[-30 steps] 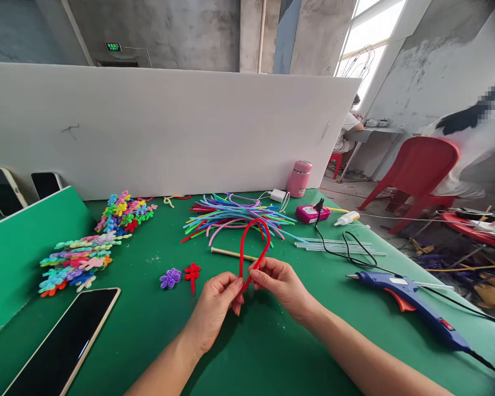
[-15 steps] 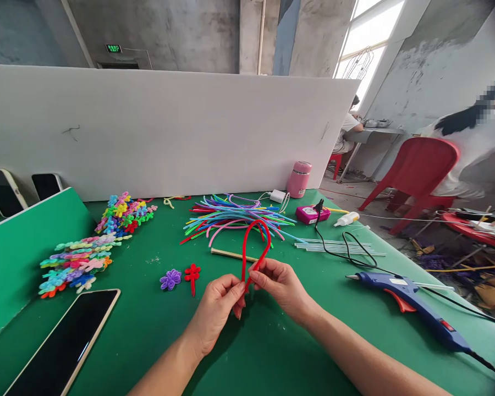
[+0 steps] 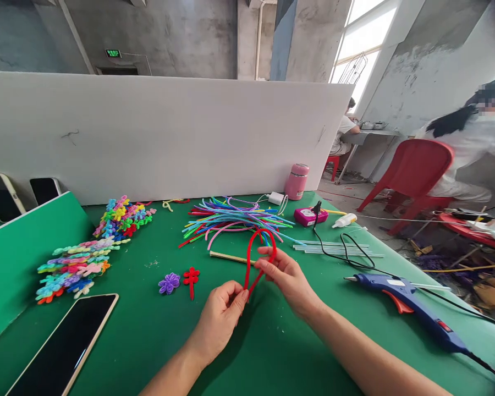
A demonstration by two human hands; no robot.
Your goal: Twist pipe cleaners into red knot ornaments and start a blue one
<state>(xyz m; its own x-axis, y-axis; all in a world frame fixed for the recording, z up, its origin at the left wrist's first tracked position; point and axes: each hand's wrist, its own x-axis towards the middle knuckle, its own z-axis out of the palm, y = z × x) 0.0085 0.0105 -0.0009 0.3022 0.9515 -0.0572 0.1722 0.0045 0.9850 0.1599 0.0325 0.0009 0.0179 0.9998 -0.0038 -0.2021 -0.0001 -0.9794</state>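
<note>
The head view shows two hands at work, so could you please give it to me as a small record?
Left grip: pinches the red pipe cleaner low down
Right grip: pinches its right side, higher up
Shape: loop, arched on top
Left of hands: purple flower; red flower with stem
Beyond hands: pale stick; multicoloured pile
Right of hands: blue glue gun; clear sticks

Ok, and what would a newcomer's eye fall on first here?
Probably the red fuzzy stem, bent into a loop and held by the person's left hand and right hand over the green tabletop. Beyond it lies a heap of multicoloured fuzzy stems. A blue plastic hot-glue gun stands out to the right, and clusters of colourful fuzzy flowers to the left.
</note>
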